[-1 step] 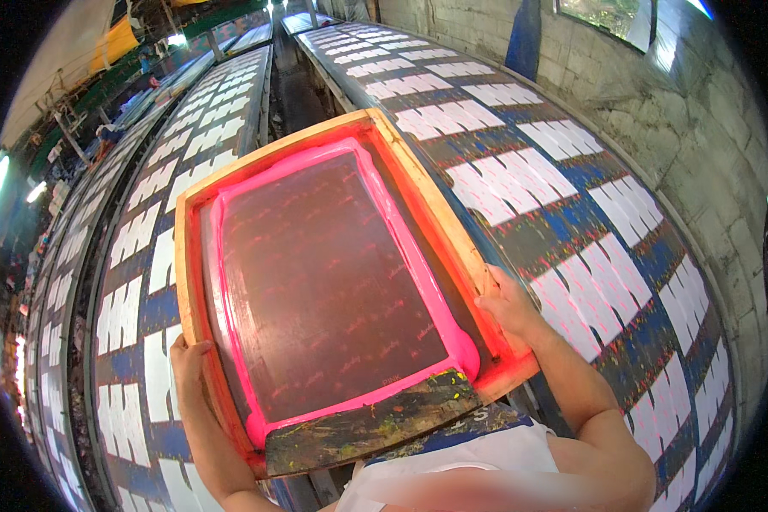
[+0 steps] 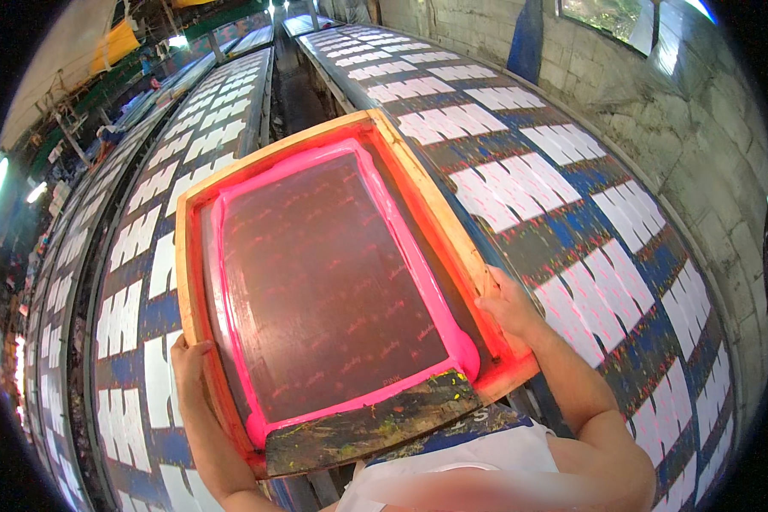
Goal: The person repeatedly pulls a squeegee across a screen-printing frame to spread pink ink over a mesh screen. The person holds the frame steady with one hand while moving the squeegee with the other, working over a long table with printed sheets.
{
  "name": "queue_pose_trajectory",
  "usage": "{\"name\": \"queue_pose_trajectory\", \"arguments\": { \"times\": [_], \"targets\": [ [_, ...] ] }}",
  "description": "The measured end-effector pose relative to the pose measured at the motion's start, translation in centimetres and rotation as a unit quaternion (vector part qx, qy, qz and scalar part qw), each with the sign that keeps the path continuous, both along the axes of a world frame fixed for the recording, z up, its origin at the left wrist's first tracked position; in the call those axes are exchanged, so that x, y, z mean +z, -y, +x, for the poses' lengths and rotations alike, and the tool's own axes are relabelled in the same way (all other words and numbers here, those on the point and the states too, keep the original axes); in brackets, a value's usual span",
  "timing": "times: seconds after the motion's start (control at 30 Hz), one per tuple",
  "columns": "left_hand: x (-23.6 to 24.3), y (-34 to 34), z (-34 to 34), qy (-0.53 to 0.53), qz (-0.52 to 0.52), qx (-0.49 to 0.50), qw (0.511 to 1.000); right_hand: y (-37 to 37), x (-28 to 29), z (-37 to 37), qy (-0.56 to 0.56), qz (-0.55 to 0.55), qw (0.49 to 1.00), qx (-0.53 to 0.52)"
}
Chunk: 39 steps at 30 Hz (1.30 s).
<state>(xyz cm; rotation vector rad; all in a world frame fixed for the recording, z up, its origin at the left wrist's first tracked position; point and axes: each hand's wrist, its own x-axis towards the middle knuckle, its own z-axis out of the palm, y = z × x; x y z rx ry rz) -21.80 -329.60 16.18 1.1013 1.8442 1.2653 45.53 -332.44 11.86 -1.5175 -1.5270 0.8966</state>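
Note:
I hold a large wooden screen-printing frame (image 2: 427,189) in both hands, tilted over the gap between two long tables. My left hand (image 2: 188,360) grips its left rail near the front corner. My right hand (image 2: 503,304) grips the right rail near the front corner. Inside the frame, bright pink ink (image 2: 415,256) borders a dark mesh (image 2: 324,282). A dark, paint-stained squeegee (image 2: 371,431) lies across the frame's near edge, close to my chest.
A long blue printing table (image 2: 529,247) with rows of white fabric pieces (image 2: 563,145) runs along my right, beside a grey block wall (image 2: 657,111). More such tables (image 2: 158,307) run on my left. A narrow aisle (image 2: 301,96) stretches ahead between them.

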Motion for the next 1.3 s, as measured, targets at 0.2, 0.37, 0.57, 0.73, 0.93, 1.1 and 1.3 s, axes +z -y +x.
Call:
{"name": "queue_pose_trajectory", "arguments": {
  "times": [0.2,0.37,0.57,0.73,0.93,1.1,1.3],
  "targets": [
    [-1.5,-11.7,-3.4,-0.063,-0.009,0.022,0.998,-13.7,-3.6,-1.7,-0.037,0.031,0.999,0.021],
    [0.5,-18.5,-5.7,-0.128,-0.003,0.070,0.989,-27.8,-4.2,-3.5,-0.039,0.022,0.996,0.076],
    [0.2,-23.7,-6.0,-0.042,-0.002,0.101,0.994,-38.6,-3.6,-4.6,-0.024,0.043,0.992,0.117],
    [0.3,-32.3,-5.9,-0.063,-0.024,0.087,0.994,-44.3,-4.5,-5.0,0.016,0.009,0.997,0.079],
    [-0.2,-44.5,-6.2,-0.106,-0.061,0.070,0.990,-52.2,-4.9,-6.0,-0.010,-0.052,0.997,0.051],
    [-2.8,-55.8,-7.9,-0.090,-0.041,0.062,0.993,-61.8,-4.3,-7.9,0.021,-0.032,0.999,0.034],
    [-7.0,-67.4,-12.4,-0.027,-0.046,0.055,0.997,-72.9,-3.0,-10.5,0.087,-0.015,0.995,0.036]
  ]
}}
